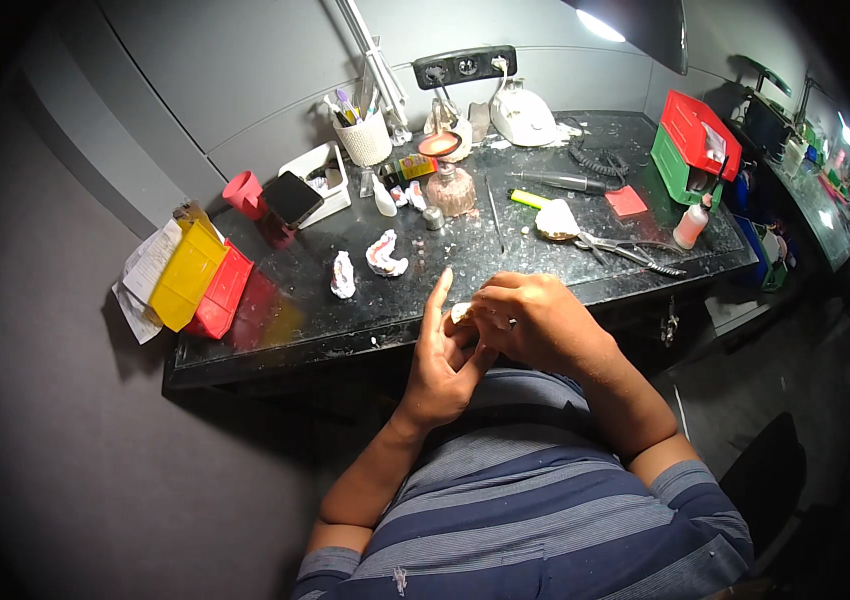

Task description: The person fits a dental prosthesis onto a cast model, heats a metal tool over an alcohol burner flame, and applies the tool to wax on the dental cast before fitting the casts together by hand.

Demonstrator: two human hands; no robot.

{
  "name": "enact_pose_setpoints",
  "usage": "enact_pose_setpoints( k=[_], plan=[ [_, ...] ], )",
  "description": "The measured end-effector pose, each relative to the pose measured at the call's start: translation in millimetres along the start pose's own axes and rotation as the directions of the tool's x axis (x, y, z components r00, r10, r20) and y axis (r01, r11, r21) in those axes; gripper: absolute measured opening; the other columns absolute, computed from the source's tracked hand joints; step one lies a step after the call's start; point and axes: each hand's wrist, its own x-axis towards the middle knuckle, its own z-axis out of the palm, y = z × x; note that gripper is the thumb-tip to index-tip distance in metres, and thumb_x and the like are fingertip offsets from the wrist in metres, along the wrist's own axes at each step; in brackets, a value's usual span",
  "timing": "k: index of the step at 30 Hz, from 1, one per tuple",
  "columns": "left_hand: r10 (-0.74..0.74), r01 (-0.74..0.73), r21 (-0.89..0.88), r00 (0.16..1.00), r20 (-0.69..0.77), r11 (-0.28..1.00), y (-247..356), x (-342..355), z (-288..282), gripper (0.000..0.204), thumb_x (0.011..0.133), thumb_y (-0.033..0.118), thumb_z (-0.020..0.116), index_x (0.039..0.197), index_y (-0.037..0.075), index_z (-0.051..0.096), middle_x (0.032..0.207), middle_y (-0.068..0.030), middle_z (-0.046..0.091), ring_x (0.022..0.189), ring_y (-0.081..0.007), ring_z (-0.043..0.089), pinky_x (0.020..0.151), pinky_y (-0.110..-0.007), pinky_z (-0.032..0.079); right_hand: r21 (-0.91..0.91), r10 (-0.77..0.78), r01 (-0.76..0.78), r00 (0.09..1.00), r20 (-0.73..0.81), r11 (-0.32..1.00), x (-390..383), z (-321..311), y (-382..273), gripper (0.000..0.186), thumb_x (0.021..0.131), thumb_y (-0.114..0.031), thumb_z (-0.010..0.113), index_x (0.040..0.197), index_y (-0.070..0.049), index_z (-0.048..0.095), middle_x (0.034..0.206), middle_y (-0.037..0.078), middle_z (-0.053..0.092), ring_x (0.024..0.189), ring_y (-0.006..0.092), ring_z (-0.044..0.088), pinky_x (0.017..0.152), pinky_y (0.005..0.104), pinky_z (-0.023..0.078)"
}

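Just beyond the bench's front edge, both my hands meet around a small off-white piece (461, 312), mostly hidden by fingers; it resembles a dental plaster piece. My right hand (535, 315) is closed on it from above. Below and beside it, my left hand (442, 365) curls its thumb and lower fingers around it while the index finger points up. Two white dental models with pinkish parts, a curved one (386, 254) and a narrower one (343, 275), lie on the bench ahead and to the left. Another plaster model (556, 220) sits to the right beside metal pliers (635, 255).
The black bench (285, 330) carries a glass burner (452, 192) under an orange dish (439, 145), a thin metal tool (495, 213), a handpiece (565, 182), a pink square (626, 202) and a small bottle (691, 226). Bins in yellow (190, 272) and red (695, 135) flank it.
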Motion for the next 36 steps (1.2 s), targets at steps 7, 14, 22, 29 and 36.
enact_pose_setpoints(
  k=[7,14,22,29,36],
  plan=[
    [0.026,-0.027,0.004,0.999,0.020,1.000,-5.7,0.2,-3.2,0.098,0.089,-0.008,0.063,0.156,0.008,-0.006,0.132,-0.0176,0.051,0.123,-0.0226,0.053,0.106,-0.038,0.043,-0.088,0.019,-0.011,0.995,0.094,0.996,6.1,-5.8,-6.8,0.012,0.078,-0.012,0.066,0.078,-0.002,0.061,0.080,0.015,0.063,0.072,0.0353,0.067,0.065,0.0439,0.056],
    [0.056,-0.060,0.091,0.997,0.045,0.994,-6.5,-0.2,-4.0,0.097,0.091,-0.004,0.065,0.156,0.006,-0.006,0.127,-0.0160,0.054,0.118,-0.0209,0.055,0.104,-0.038,0.043,-0.128,0.035,-0.018,0.990,0.134,0.992,8.3,-5.4,-9.4,0.016,0.075,-0.013,0.068,0.080,0.000,0.059,0.080,0.017,0.063,0.073,0.0365,0.067,0.066,0.0448,0.056],
    [0.055,-0.057,0.059,0.998,0.041,0.997,-5.4,-1.7,-0.2,0.094,0.092,-0.003,0.064,0.156,0.005,-0.005,0.127,-0.0167,0.053,0.119,-0.0210,0.054,0.105,-0.038,0.043,-0.128,0.041,-0.017,0.983,0.181,0.992,7.9,-5.9,-8.1,0.022,0.071,-0.013,0.073,0.081,0.000,0.058,0.083,0.018,0.063,0.075,0.0368,0.067,0.068,0.0441,0.056],
    [0.041,-0.042,0.041,0.998,0.040,0.998,-5.5,-2.4,-0.7,0.095,0.091,-0.003,0.064,0.156,0.006,-0.005,0.131,-0.0176,0.052,0.123,-0.0218,0.052,0.106,-0.039,0.042,-0.142,0.052,-0.022,0.976,0.210,0.990,8.3,-7.2,-8.3,0.024,0.069,-0.015,0.074,0.081,0.001,0.060,0.082,0.018,0.063,0.075,0.0361,0.067,0.068,0.0435,0.056],
    [0.046,-0.048,0.041,0.997,0.054,0.998,-8.0,-2.0,-2.9,0.096,0.091,-0.004,0.064,0.156,0.006,-0.005,0.133,-0.0178,0.051,0.125,-0.0217,0.052,0.107,-0.038,0.041,-0.156,0.042,-0.008,0.975,0.218,0.988,8.2,-6.9,-7.7,0.025,0.069,-0.016,0.074,0.081,0.001,0.061,0.081,0.017,0.062,0.075,0.0347,0.067,0.068,0.0424,0.056]
  ],
)
